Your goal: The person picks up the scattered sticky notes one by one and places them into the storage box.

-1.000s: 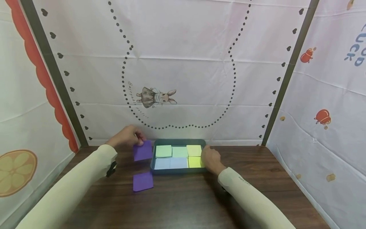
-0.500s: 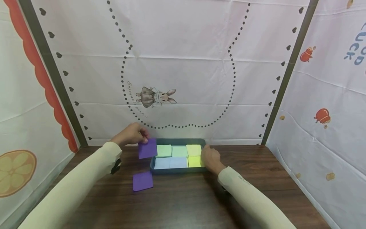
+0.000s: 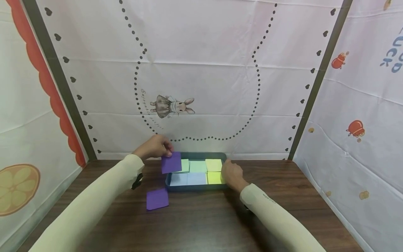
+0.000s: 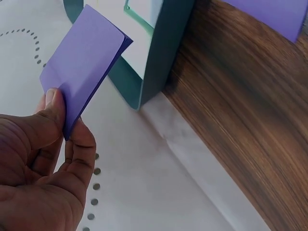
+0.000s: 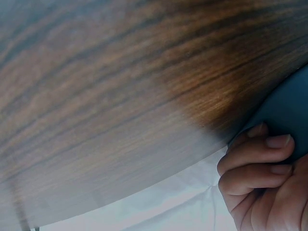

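Observation:
My left hand (image 3: 155,146) pinches a purple sticky note pad (image 3: 171,163) by one edge, between thumb and fingers. The pad overlaps the back left corner of a dark teal tray (image 3: 196,188) in the head view; the left wrist view shows it tilted beside the tray wall. Inside the tray lie pale green pads (image 3: 197,166), blue pads (image 3: 196,179) and yellow pads (image 3: 214,165), in two rows. At the tray's right end, my right hand (image 3: 233,174) holds the wall, its curled fingers (image 5: 252,180) against the outside; the thumb is hidden.
A second purple pad (image 3: 157,199) lies on the dark wooden table (image 3: 201,224), just off the tray's front left corner. A printed white cloth (image 3: 201,87) hangs close behind the tray, with more cloth on both sides.
My left hand has carried the purple sticky note pad rightward, from beside the tray to over its left edge. The right hand and the tray have stayed in place.

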Tool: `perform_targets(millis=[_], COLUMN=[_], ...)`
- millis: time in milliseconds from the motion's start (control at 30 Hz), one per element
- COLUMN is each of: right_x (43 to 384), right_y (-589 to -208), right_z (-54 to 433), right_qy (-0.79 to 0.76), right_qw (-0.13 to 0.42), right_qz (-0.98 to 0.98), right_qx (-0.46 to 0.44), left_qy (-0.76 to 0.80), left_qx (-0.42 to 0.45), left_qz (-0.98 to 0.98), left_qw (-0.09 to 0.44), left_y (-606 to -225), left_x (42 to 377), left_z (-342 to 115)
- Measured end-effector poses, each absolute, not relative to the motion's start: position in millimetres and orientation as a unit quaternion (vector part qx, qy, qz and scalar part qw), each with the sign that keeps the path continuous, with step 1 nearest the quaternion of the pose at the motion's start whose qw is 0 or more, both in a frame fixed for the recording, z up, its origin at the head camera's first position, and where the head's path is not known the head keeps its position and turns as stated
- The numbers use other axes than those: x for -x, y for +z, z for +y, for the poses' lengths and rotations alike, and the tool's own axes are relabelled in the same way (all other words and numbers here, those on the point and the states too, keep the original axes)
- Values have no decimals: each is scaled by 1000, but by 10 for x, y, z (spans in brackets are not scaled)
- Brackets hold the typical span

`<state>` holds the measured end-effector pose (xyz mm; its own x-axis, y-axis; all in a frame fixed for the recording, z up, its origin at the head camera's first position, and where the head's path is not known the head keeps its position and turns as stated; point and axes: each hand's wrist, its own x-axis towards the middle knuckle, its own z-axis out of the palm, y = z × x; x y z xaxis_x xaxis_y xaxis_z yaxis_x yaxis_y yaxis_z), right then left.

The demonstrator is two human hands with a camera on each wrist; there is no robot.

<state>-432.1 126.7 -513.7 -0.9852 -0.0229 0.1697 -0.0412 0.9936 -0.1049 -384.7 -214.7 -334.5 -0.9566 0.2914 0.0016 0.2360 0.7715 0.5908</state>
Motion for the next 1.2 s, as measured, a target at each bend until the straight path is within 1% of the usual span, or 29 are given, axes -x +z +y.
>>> perform_targets(millis=[33,133,333,400,567,700,800,1033,1200], right_x=[4291,4337,4593,4628,4577,4576,4580,4584,4597], right_y=[-5099,-5147,-5392,-5425,-5333,-5298,-5298,-5335,-5366], right_z=[1259,1272,1337,1347,1325,1324,1333,1341,1336], right_qy=[55,55,32,27,29,35,36,26,23], right_qw=[77,74,67,72,76,65,62,74,76], right_qz=[-995,-996,-997,-997,-997,-997,-997,-997,-997], right_qx=[-12,-10,-15,-18,-16,-11,-14,-24,-23], left_qy=[308,308,317,322,316,316,319,313,304], left_qx=[-143,-152,-171,-179,-190,-196,-205,-223,-210], left_qz=[940,938,932,929,928,926,922,920,925], left_qw=[45,44,44,46,57,64,71,82,88], left_y=[-3354,-3388,-3479,-3504,-3526,-3564,-3609,-3749,-3864], left_x=[3861,3900,3954,3958,3961,3984,3991,3974,3973], left_z=[-2119,-2038,-1938,-1916,-1874,-1865,-1870,-1888,-1884])
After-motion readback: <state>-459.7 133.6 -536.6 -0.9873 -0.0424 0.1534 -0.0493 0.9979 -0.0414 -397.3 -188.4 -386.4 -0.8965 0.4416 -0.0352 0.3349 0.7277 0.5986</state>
